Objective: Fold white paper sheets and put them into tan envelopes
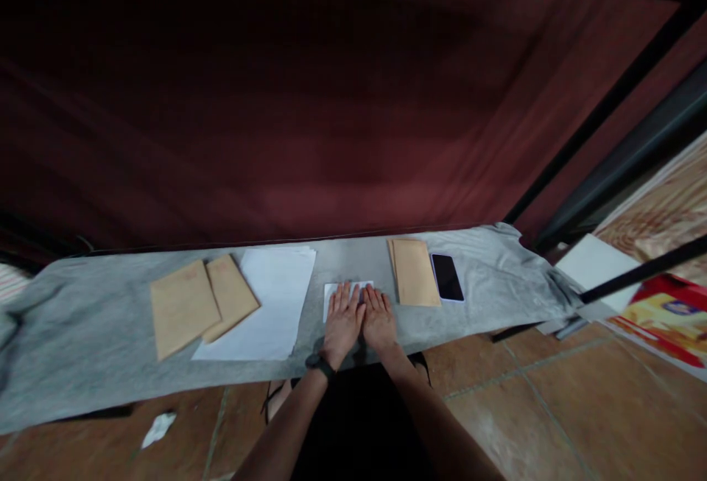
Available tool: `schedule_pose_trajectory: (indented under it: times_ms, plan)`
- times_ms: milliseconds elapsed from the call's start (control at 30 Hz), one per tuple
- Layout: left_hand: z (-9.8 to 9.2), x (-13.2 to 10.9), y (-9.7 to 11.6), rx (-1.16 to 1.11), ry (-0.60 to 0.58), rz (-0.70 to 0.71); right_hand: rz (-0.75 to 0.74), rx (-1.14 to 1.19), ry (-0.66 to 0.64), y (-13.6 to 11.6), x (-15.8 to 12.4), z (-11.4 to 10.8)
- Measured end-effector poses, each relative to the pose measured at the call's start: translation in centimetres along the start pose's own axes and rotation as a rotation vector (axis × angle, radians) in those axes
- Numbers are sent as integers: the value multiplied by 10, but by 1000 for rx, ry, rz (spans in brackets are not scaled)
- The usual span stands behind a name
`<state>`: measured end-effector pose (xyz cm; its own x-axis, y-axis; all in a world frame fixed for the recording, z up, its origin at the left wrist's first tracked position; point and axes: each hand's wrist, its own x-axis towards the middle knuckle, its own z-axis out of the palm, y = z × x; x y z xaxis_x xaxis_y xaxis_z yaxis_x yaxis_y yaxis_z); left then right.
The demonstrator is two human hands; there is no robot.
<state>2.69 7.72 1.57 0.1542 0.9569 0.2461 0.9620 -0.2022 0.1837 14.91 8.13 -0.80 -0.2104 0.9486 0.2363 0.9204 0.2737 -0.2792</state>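
Note:
A small white piece of paper [328, 292], perhaps folded, lies on the grey cloth in front of me. My left hand [343, 321] rests flat on it, fingers stretched out, a dark band on the wrist. Beside it my right hand [378, 319] also lies flat, its fingertips over the paper's right side. The thumbs are close together, and most of the paper is hidden beneath both hands. Left of them is a stack of white sheets [276, 304]. To the right lie some brown envelopes [418, 275].
Two more brown envelopes, a wide one [183, 307] and a thicker one [235, 293], lie at the left, the latter overlapping the sheets. A phone [447, 277] is at the right. Grey cloth [99, 319] covers the narrow surface, with a dark red panel [309, 135] behind.

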Motion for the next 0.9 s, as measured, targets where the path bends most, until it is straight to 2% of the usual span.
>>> schedule_pose_trajectory:
  times_ms: [133,367,533,633,733,900]
  plan:
    - [11,6,-3,14,-91,-8,-22,-33,4,0,0,-2]
    - [8,-6,-26,27,-98,-58,-44,12,73,2,-2,-1]
    - [3,-6,-24,1,-125,-50,-34,99,97,2,8,-4]
    - [3,-3,-21,14,-168,-37,-117,142,33,-2,19,-4]
    - [5,-1,-19,26,-204,-33,-199,108,-40,-6,25,-2]
    - [5,-1,-15,61,-224,-15,-204,3,-35,-2,20,4]
